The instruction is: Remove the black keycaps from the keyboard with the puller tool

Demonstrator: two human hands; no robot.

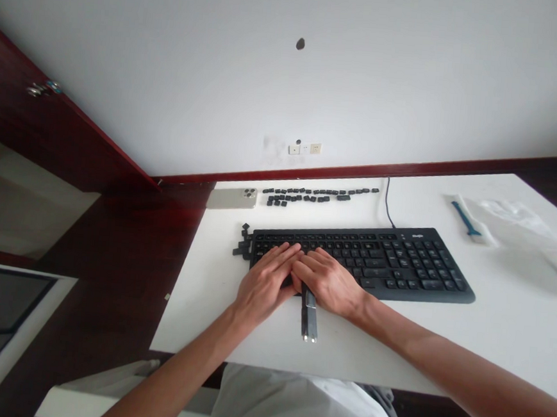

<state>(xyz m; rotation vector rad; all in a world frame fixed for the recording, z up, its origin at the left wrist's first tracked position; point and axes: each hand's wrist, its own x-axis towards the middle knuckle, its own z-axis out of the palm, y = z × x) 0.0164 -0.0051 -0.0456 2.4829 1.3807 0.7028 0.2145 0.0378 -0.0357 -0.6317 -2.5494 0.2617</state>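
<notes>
A black keyboard (375,258) lies on the white table in front of me. My left hand (266,278) rests on the keyboard's left part, its fingers stretched out and lying together over the keys. Against it, my right hand (326,278) is closed around a slim dark tool with a shiny metal end (309,320). The tool's rear sticks out over the keyboard's front edge towards me. Its front tip is hidden under my fingers, so its exact kind cannot be told. Loose black keycaps (242,249) are clustered by the keyboard's left edge.
Rows of loose black keycaps (303,197) lie near the back of the table (230,327). A phone (231,198) sits left of them. A blue brush-like tool (467,219) and clear plastic packaging (523,221) lie at right. The keyboard cable (389,201) runs towards the wall.
</notes>
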